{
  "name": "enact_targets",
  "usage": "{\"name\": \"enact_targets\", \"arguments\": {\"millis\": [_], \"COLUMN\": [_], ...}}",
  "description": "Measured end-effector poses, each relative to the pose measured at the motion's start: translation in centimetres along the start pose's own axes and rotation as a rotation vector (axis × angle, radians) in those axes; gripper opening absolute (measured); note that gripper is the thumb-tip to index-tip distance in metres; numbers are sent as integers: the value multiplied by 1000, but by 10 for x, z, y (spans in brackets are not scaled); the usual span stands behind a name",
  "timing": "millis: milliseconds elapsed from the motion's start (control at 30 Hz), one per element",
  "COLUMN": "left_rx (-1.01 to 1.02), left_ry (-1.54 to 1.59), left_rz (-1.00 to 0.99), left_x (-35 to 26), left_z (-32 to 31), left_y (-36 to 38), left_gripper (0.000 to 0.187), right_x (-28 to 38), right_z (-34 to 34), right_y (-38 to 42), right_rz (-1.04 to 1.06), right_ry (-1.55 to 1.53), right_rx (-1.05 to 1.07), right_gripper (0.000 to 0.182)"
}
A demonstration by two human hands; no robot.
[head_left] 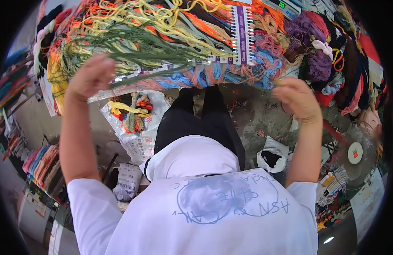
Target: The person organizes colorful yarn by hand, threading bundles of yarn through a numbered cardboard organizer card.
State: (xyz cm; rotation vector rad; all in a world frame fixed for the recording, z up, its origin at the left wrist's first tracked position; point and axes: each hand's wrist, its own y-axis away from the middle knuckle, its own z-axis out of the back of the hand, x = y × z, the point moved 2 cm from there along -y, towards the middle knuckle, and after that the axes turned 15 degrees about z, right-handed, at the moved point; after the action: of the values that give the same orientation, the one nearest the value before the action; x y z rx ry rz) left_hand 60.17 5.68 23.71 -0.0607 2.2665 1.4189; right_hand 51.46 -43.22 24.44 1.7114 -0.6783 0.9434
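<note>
Green thread point(154, 56) stretches from my left hand point(94, 75) over the long pile toward the purple-and-white punched card point(244, 36). The fingers of this hand are curled closed on its end, somewhat blurred. At the front right edge of the pile, my right hand point(297, 98) is raised with fingers pressed together at the tips; what they pinch is too small to tell. Yellow skeins point(162, 25) lie across the pile, and blue and pink skeins point(200, 75) run along its front edge.
Purple yarn point(317, 66) and dark bundles lie at the right, near a digital scale point(282, 6). Below are a small skein bundle point(130, 111) on white plastic, a white bag point(273, 154) and a fan point(353, 153). Folded coloured skeins point(42, 168) sit at the left.
</note>
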Motion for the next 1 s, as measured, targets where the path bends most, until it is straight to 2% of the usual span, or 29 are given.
{"name": "enact_targets", "arguments": {"millis": [33, 100, 167, 233, 300, 333, 367, 400, 467, 500, 533, 567, 600, 633, 667, 700, 733, 767, 800, 833, 900, 933, 1000], "left_rx": [-103, -354, -418, -671, -637, -701, -767, -730, -835, -716, -811, -485, -383, -399, -399, -362, -290, -404, -515, -566, -670, -686, -702], "left_ry": [114, 459, 617, 665, 786, 830, 874, 834, 680, 631, 673, 533, 363, 160, 96, 72, 69, -76, -221, -262, -368, -377, -318], "left_rz": [-55, -53, -142, -226, -294, -332, -370, -456, -446, -436, -494, -454, -323, -170, -42, 48, 105, 46, -8, -54, -87, -112, -156], "left_x": [6, 4, 11, 15, 19, 14, 8, 3, -13, -16, -24, 1, 5, 10, 28, 39, 64, 77, 89, 101, 100, 101, 104], "left_z": [38, 85, 143, 197, 260, 270, 270, 269, 219, 179, 81, 75, 5, -50, -82, -119, -127, -143, -155, -155, -163, -166, -166], "left_y": [5, 25, 46, 65, 87, 93, 96, 96, 69, 42, 0, -34, -70, -100, -141, -169, -207, -233, -254, -276, -287, -290, -299], "left_gripper": [24, 18, 19, 24, 29, 30, 31, 29, 29, 23, 13, 16, 27, 34, 35, 30, 28, 27, 26, 26, 26, 26, 24], "right_x": [-24, -48, -84, -113, -156, -156, -154, -151, -140, -111, -79, -62, -84, -118, -124, -115, -143, -153, -162, -157, -183, -185, -194], "right_z": [49, 128, 214, 290, 372, 377, 382, 387, 397, 318, 272, 211, 193, 173, 125, 78, 57, 32, 11, -6, -23, -31, -34], "right_y": [17, 62, 111, 169, 239, 244, 250, 256, 266, 219, 156, 105, 72, 41, 3, -26, -58, -81, -101, -113, -136, -140, -148], "right_rz": [42, 124, 159, 167, 243, 243, 254, 263, 272, 269, 274, 273, 254, 487, 563, 175, 249, 101, 239, 268, 219, 279, 250], "right_ry": [-210, -534, -918, -856, -1012, -1012, -849, -677, -310, -308, -35, -94, -5, 556, 549, 177, 192, 191, 344, 431, 409, 440, 455], "right_rx": [-158, -324, -567, -961, -1304, -1306, -1448, -1582, -1821, -1823, -1568, -1400, -1182, -713, -695, -685, -577, -534, -497, -458, -479, -516, -543], "right_gripper": [11, 11, 17, 24, 22, 22, 15, 13, 23, 23, 31, 35, 33, 31, 27, 27, 25, 22, 20, 18, 18, 16, 15]}}
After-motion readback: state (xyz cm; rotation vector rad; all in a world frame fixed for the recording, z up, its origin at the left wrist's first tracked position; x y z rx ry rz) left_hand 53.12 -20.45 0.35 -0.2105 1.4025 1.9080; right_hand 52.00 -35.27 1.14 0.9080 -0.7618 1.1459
